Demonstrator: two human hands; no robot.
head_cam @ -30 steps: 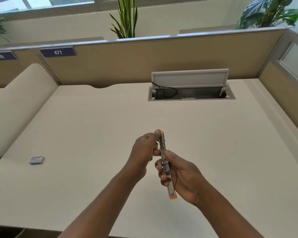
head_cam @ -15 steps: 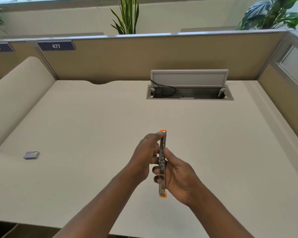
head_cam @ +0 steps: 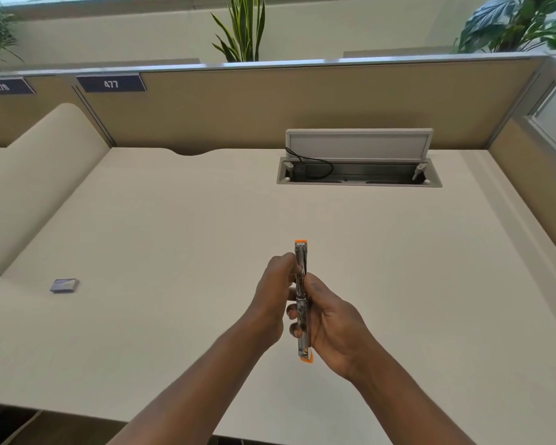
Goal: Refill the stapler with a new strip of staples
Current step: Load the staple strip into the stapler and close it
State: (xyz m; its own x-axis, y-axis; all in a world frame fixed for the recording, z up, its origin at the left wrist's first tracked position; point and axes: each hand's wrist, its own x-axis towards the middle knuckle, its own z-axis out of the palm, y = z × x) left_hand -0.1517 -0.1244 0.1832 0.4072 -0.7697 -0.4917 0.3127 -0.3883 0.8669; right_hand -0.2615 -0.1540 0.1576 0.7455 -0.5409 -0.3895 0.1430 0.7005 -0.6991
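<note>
Since 0.5 s ago we straighten the stapler; right hand grips it, left hand pinches its top; we keep the channel level

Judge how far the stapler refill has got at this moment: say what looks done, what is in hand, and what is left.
Done: the stapler is off the desk and looks folded out flat. In hand: the right hand grips it while the left hand pinches its upper half; no strip shows. Left: probably seating staples and closing. The small box lies untouched, far left.

Single head view, forward and down over the desk; hands seemingly close
</note>
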